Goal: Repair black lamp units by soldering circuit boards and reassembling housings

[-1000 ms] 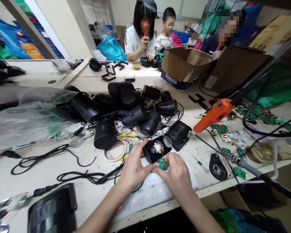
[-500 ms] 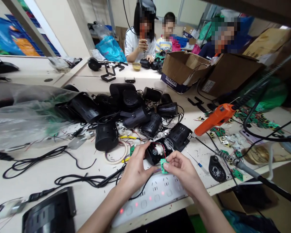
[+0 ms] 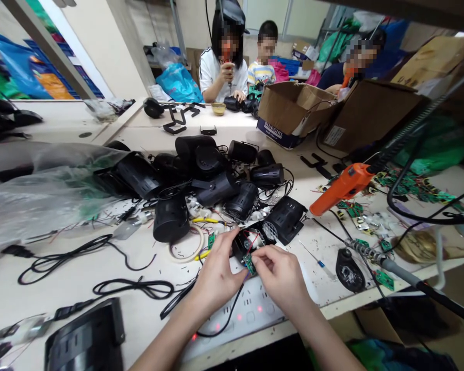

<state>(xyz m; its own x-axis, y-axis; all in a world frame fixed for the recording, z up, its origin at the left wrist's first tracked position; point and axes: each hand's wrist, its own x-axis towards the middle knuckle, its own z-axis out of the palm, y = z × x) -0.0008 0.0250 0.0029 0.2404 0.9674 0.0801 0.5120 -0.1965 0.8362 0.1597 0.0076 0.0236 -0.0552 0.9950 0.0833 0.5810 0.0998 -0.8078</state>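
Two hands meet over the open black plastic housing [image 3: 251, 241] at the near edge of the pale work surface [image 3: 62, 278]. The left hand [image 3: 216, 275] cups the housing's near side, thumb up against its rim. The right hand [image 3: 280, 273] has its fingers [image 3: 260, 260] pinched narrow on the small green circuit board [image 3: 249, 263], which now sits tight against the housing's open mouth, tilted, with thin red wires running into the cavity. Half a second ago that board was held out clear of the housing, bright and face-up between thumb and forefinger; since then it has been turned and brought in toward the opening, and the right hand has curled over it. Judging from that, the board is at the seating stage, though whether it has dropped into place is hidden by the fingers.

Just beyond lies a heap of black lamp casings [image 3: 209, 170]. An orange electric screwdriver [image 3: 342, 186] hangs to the right, and a white power strip [image 3: 251, 309] with red lights lies under the wrists.
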